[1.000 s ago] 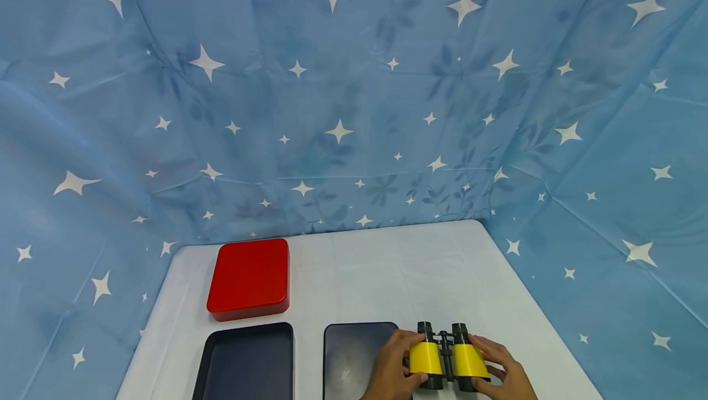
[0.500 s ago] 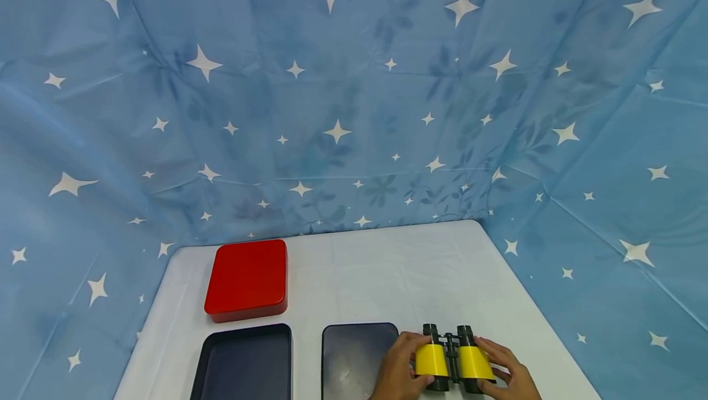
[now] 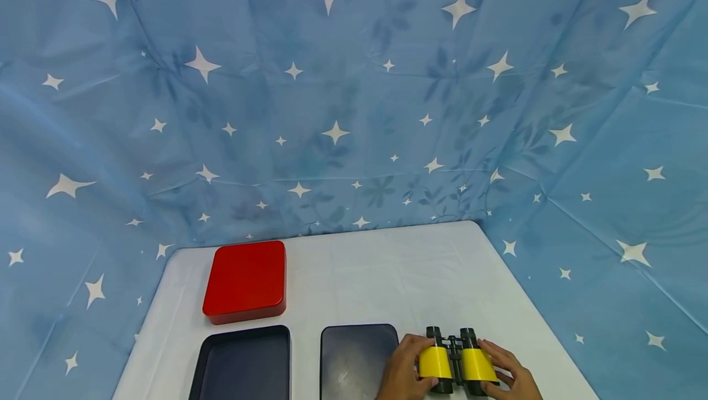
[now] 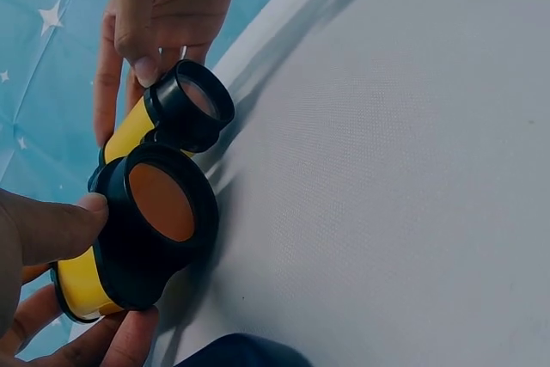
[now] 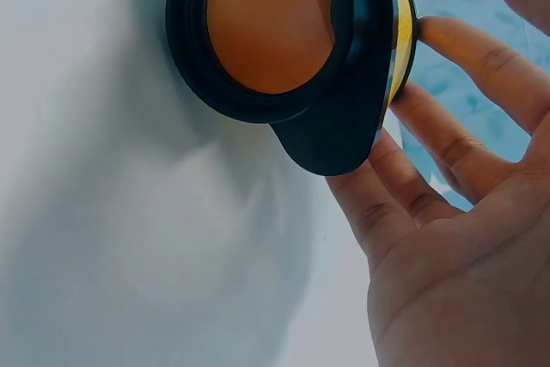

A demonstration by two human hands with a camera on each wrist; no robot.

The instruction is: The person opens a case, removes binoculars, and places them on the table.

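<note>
Yellow and black binoculars (image 3: 455, 361) are held between both hands at the right front of the white table, eyepieces pointing to the far side. My left hand (image 3: 406, 368) grips the left barrel, its thumb near the lens end and fingers along the outer side. The right barrel is gripped by my right hand (image 3: 510, 373), with fingers spread along its outer side. In the left wrist view the large orange-tinted lenses of the binoculars (image 4: 159, 199) face the camera. The right wrist view shows one lens end of the binoculars (image 5: 271, 27) close up, over its shadow on the cloth.
A dark flat tray or lid (image 3: 354, 357) lies just left of the left hand. Further left is a dark rimmed tray (image 3: 243, 363), with a red box (image 3: 246, 280) behind it. Blue star-patterned cloth (image 3: 343, 93) hangs behind and beside the white table (image 3: 387, 277).
Both hands and the binoculars between them have shifted slightly to the right and a little nearer. The trays and the red box stay put; the whole view drifts slightly.
</note>
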